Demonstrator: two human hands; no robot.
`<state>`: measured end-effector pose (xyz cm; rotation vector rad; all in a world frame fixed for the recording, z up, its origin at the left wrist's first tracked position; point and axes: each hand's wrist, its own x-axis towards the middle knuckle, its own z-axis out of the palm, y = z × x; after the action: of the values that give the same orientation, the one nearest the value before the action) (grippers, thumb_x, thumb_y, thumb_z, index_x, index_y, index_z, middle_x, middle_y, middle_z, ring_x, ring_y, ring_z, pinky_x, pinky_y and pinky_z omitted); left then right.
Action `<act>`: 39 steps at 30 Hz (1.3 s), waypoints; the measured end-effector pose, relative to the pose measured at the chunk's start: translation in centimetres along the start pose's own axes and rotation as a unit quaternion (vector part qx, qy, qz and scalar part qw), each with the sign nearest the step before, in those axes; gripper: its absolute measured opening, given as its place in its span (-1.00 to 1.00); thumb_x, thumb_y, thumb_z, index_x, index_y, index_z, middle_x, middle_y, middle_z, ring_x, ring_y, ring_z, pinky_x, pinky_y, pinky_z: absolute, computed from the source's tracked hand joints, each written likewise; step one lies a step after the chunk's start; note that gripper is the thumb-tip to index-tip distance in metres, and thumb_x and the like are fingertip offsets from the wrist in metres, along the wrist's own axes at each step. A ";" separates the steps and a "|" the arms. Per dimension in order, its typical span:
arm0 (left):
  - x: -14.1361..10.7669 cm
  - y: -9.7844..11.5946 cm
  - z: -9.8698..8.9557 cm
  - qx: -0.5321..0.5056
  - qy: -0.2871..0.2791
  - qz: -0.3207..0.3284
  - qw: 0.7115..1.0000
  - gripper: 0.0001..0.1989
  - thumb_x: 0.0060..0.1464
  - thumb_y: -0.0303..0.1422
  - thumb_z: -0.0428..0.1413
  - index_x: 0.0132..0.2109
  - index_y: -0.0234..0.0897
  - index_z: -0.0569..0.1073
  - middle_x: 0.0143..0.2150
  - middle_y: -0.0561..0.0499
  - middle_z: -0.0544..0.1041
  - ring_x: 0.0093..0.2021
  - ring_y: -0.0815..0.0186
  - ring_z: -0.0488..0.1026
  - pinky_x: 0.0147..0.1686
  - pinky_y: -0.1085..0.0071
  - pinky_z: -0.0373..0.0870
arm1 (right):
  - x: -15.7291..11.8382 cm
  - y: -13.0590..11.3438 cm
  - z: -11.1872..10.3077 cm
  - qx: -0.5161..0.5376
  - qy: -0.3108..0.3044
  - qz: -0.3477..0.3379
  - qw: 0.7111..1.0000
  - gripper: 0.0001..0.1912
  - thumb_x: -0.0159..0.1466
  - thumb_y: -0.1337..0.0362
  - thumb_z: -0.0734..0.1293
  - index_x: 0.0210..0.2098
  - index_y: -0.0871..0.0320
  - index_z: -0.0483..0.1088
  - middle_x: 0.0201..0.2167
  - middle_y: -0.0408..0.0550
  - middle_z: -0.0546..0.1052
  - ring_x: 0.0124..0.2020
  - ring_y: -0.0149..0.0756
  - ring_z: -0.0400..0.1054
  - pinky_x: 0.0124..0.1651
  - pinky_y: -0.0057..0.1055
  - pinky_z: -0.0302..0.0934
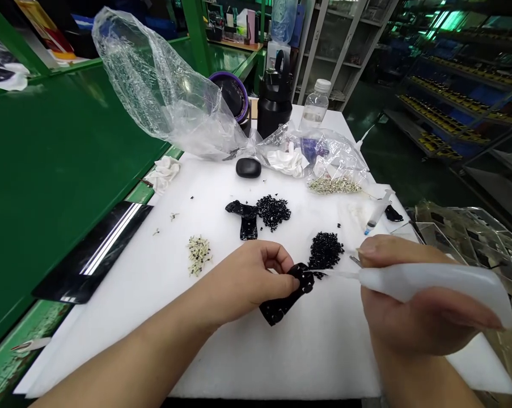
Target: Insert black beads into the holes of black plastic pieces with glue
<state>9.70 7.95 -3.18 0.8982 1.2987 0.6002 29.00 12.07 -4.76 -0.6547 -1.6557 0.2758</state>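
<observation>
My left hand (pixel 266 272) pinches a black T-shaped plastic part (pixel 283 300) between thumb and fingers. In my right hand (pixel 409 317) is a white squeeze bottle (pixel 434 280) with a long thin nozzle. The nozzle's tip is at the upper end of the black part; whether it touches cannot be made out. A short metal tip (pixel 355 260) shows beside my right thumb, the rest of it hidden. Just beyond lies a pile of tiny black pieces (pixel 326 250). Farther back, a second black part (pixel 248 221) lies beside another black pile (pixel 273 212).
Small pale pieces (pixel 199 255) lie left on the white work sheet (pixel 238 362). Behind are a black oval case (pixel 248 168), clear plastic bags (pixel 183 107), a black bottle (pixel 275 105) and a clear bottle (pixel 315 105). A syringe (pixel 377 214) and clear trays (pixel 472 232) are right.
</observation>
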 end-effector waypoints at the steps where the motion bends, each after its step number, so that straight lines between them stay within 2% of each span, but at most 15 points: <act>1: 0.0 0.1 0.0 0.003 0.002 -0.001 1.000 -0.84 -0.06 -0.32 0.20 -0.39 -0.30 0.40 -0.53 0.10 0.40 -0.52 0.44 0.31 -0.51 0.53 0.24 | -0.1 0.0 0.0 -0.007 0.012 -0.012 1.000 -0.57 0.34 -0.05 0.19 -0.39 0.12 0.48 -0.47 -0.04 0.50 -0.40 -0.19 0.42 -0.27 -0.18 0.32; 4: -0.1 0.1 0.1 0.003 0.006 -0.001 1.000 -0.82 -0.09 -0.31 0.22 -0.39 -0.30 0.40 -0.54 0.09 0.40 -0.53 0.44 0.31 -0.53 0.53 0.23 | 0.0 0.2 0.3 -0.020 0.045 -0.040 0.998 -0.58 0.35 -0.02 0.19 -0.43 0.12 0.45 -0.48 -0.03 0.50 -0.42 -0.16 0.43 -0.25 -0.12 0.35; 9: -0.1 0.0 0.1 -0.005 0.001 0.002 1.000 -0.79 -0.12 -0.29 0.25 -0.39 -0.31 0.41 -0.53 0.08 0.42 -0.53 0.43 0.33 -0.52 0.52 0.26 | 0.4 0.3 0.6 -0.047 0.035 -0.043 0.997 -0.59 0.34 -0.02 0.19 -0.44 0.11 0.43 -0.53 -0.06 0.49 -0.46 -0.18 0.42 -0.28 -0.13 0.34; 15: 0.0 0.1 0.1 -0.018 -0.005 0.001 1.000 -0.80 -0.11 -0.31 0.25 -0.39 -0.30 0.40 -0.54 0.08 0.42 -0.54 0.44 0.34 -0.53 0.53 0.27 | 0.4 0.3 0.9 -0.028 0.024 -0.025 0.999 -0.62 0.34 0.01 0.22 -0.44 0.12 0.45 -0.51 -0.07 0.51 -0.44 -0.23 0.43 -0.24 -0.17 0.34; 21: -0.2 0.3 0.2 -0.013 0.003 -0.005 1.000 -0.79 -0.13 -0.31 0.27 -0.40 -0.30 0.41 -0.54 0.08 0.43 -0.54 0.42 0.35 -0.53 0.52 0.30 | 0.6 0.6 1.6 0.030 0.087 -0.063 0.994 -0.70 0.32 0.09 0.28 -0.43 0.12 0.48 -0.58 -0.12 0.49 -0.53 -0.26 0.40 -0.42 -0.24 0.33; 28: -0.2 0.3 0.2 -0.009 0.001 -0.005 1.000 -0.79 -0.11 -0.30 0.26 -0.39 -0.30 0.40 -0.54 0.08 0.43 -0.54 0.43 0.35 -0.53 0.53 0.28 | 0.5 0.4 1.2 0.004 0.053 -0.031 0.998 -0.64 0.32 0.04 0.25 -0.47 0.13 0.46 -0.54 -0.08 0.50 -0.49 -0.23 0.43 -0.35 -0.20 0.34; 36: -0.2 0.3 0.1 -0.006 0.001 -0.004 1.000 -0.82 -0.09 -0.32 0.23 -0.39 -0.29 0.40 -0.53 0.09 0.42 -0.54 0.44 0.35 -0.52 0.53 0.28 | 0.5 0.3 1.5 0.008 0.062 -0.026 0.998 -0.64 0.32 0.03 0.26 -0.46 0.12 0.46 -0.55 -0.10 0.50 -0.48 -0.23 0.43 -0.36 -0.20 0.34; 39: -0.2 0.3 0.2 -0.004 0.001 -0.006 1.000 -0.85 -0.06 -0.33 0.21 -0.38 -0.29 0.40 -0.54 0.09 0.42 -0.54 0.44 0.35 -0.52 0.53 0.28 | 0.6 0.2 1.7 0.020 0.084 -0.033 0.996 -0.65 0.32 0.04 0.27 -0.47 0.12 0.45 -0.56 -0.11 0.50 -0.50 -0.26 0.42 -0.40 -0.24 0.32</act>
<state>9.85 7.90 -2.84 0.8841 1.3015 0.5965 27.41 12.87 -4.73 -0.5762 -1.5050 0.1994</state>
